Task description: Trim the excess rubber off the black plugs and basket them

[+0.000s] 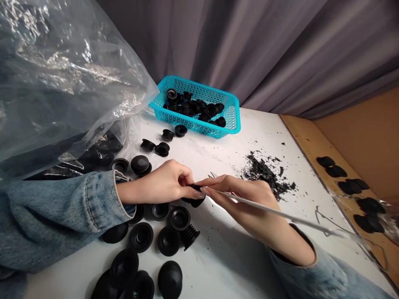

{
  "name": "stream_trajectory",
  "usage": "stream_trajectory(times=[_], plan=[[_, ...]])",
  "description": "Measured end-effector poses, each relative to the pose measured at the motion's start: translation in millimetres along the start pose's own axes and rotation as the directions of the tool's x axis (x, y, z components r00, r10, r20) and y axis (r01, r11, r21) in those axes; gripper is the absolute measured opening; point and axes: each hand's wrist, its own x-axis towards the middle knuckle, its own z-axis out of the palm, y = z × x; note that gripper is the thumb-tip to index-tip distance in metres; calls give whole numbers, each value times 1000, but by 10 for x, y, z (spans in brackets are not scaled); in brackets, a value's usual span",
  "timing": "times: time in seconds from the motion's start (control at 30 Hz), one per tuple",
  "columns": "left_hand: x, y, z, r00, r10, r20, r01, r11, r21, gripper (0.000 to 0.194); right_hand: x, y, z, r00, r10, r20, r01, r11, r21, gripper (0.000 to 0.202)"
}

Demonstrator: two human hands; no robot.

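Observation:
My left hand [162,182] pinches a black ribbed rubber plug [195,202] over the white table, its fingertips covering part of it. My right hand [243,199] is closed around a long, thin silver tool [280,212], whose exact kind I cannot make out; its near end lies at the fingers, by the plug. A pointed metal tip [212,175] shows just behind the right fingers. Close below my left hand lie several loose black plugs [168,241], some cup side up, one ribbed plug [189,236] on its side.
A turquoise basket [233,124] with several plugs stands at the back. Clear plastic bag [68,74] bulges at left over more black pieces. Black scraps [264,174] are piled at right. Paired black pieces [335,171] lie on the wooden strip [299,133]. A grey curtain [249,50] hangs behind.

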Motion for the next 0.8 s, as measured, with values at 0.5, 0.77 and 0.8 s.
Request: stream_trajectory(times=[0.5, 0.77, 0.8], plan=[[15, -76, -2, 1000, 1, 4, -1, 1000, -14, 27, 40, 87, 47, 959, 282, -5, -267, 915, 301, 25], [30, -109, -14, 1000, -5, 18, 5, 1000, -14, 32, 44, 38, 12, 965, 259, 50, -263, 939, 223, 21], [29, -103, -13, 1000, -5, 16, 5, 1000, -17, 31, 39, 37, 16, 971, 237, 43, -241, 950, 201, 21]])
